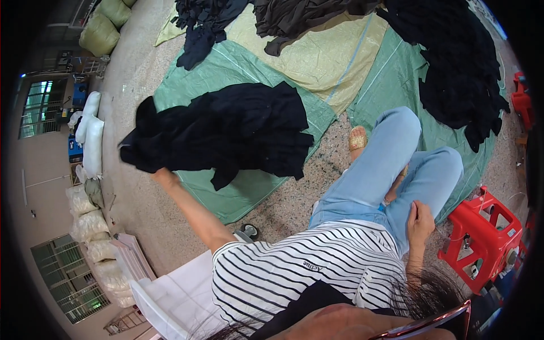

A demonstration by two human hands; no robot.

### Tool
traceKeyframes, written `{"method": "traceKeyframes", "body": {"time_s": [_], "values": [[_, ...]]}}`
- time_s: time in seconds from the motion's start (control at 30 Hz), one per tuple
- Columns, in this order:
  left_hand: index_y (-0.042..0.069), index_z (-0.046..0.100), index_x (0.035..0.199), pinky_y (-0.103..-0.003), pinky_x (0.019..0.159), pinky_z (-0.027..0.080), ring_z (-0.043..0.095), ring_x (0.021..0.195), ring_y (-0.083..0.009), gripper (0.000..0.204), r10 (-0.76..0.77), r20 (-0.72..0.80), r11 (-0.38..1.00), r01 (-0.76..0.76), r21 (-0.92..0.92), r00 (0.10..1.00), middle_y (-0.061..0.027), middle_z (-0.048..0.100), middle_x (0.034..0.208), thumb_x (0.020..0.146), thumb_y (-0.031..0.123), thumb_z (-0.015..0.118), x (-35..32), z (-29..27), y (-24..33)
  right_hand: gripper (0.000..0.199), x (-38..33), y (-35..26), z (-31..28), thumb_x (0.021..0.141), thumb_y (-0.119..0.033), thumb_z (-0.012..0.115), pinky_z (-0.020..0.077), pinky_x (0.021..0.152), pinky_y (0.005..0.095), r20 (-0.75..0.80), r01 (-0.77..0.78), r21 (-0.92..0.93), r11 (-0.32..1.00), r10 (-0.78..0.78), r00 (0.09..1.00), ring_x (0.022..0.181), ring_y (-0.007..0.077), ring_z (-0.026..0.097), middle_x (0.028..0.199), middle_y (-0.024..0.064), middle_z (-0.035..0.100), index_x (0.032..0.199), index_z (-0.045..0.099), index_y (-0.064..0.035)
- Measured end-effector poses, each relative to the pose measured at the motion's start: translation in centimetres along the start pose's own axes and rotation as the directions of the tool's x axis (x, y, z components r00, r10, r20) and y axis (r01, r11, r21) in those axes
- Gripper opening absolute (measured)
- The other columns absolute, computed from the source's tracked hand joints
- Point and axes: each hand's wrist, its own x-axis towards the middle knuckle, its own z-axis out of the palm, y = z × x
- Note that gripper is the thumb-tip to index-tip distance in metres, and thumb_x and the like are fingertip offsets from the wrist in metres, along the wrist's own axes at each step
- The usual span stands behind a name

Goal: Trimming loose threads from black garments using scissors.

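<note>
A dark navy, nearly black garment (pixel 243 127) lies spread on a green woven sheet (pixel 249 198) at the left. Its left end is bunched and lifted. My left arm reaches out to that end, and my left hand (pixel 163 177) grips the cloth along its near edge; the fingertips are hidden under the fabric. On my thigh, over light blue jeans (pixel 368 175), rests my right hand (pixel 420 224). Its fingers are curled in loosely, with nothing visible in them.
Dark garment piles lie beyond: a navy one (pixel 207 28), a brownish one (pixel 306 20) on a yellow sheet (pixel 323 62), and a large black one (pixel 462 68). A red stool (pixel 481 238) stands at right. White sacks (pixel 93 136) line the left wall. A caster wheel (pixel 249 230) is near my left arm.
</note>
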Motion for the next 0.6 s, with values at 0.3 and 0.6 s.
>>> {"method": "traceKeyframes", "body": {"time_s": [0.3,0.6], "values": [[-0.001,0.057,0.132,-0.038,0.1,0.051,0.063,0.113,-0.0268,0.051,-0.241,0.747,0.948,0.314,0.044,0.62,-0.0154,0.063,0.127,0.088,0.02,0.073,-11.4,12.8,12.5,0.007,-0.3,1.0,0.5,0.09,-0.007,0.068,0.0503,0.063,0.0325,-0.111,0.001,0.429,0.903,0.051,0.992,0.068,0.0255,0.065,0.087,0.0131,0.068,0.096,0.069,-0.0029],[-0.001,0.049,0.136,-0.039,0.1,0.048,0.053,0.124,-0.0359,0.074,-0.237,0.847,0.869,-0.493,-0.034,-0.476,-0.0204,0.055,0.133,0.077,0.031,0.082,-40.7,32.3,30.3,0.019,-9.4,9.2,1.9,0.096,-0.012,0.061,0.0505,0.067,0.0329,-0.77,-0.162,0.269,0.95,0.312,0.556,0.079,0.0182,0.067,0.094,0.0114,0.072,0.099,0.067,0.006]]}}
